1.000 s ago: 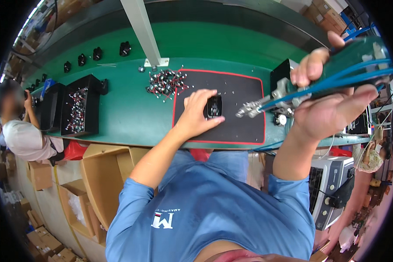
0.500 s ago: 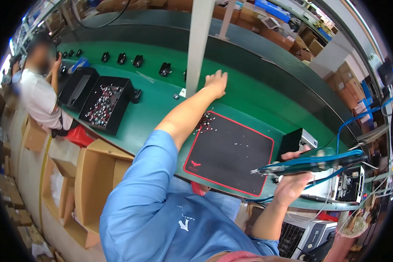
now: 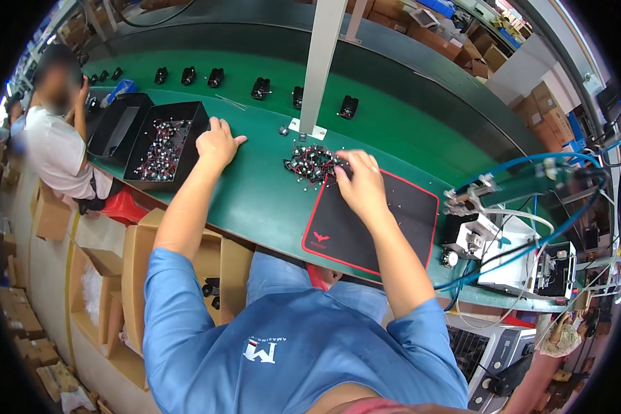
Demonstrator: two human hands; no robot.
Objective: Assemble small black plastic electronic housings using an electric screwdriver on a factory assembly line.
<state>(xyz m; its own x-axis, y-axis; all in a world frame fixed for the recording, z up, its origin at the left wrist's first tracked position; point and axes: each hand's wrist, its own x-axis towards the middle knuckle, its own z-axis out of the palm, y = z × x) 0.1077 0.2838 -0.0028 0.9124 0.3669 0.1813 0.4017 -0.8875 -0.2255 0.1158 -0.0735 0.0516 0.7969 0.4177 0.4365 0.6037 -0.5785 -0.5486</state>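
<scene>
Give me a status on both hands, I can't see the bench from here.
Left hand open, resting at the black parts tray. Right hand picking into the pile of small wired parts beside the black mat. Nothing in the way.

My sleeves (image 3: 186,303) are plain mid-blue, with a small white mark on the shirt at six o'clock. The bench top (image 3: 255,193) is deep green. The mat (image 3: 379,228) at three o'clock is black with a thin red border and a red emblem in its corner. The pile of small parts (image 3: 310,164) at twelve o'clock is black with red and silver flecks. The tray (image 3: 164,141) at ten o'clock is black, and its contents show the same red-and-silver speckle.
</scene>
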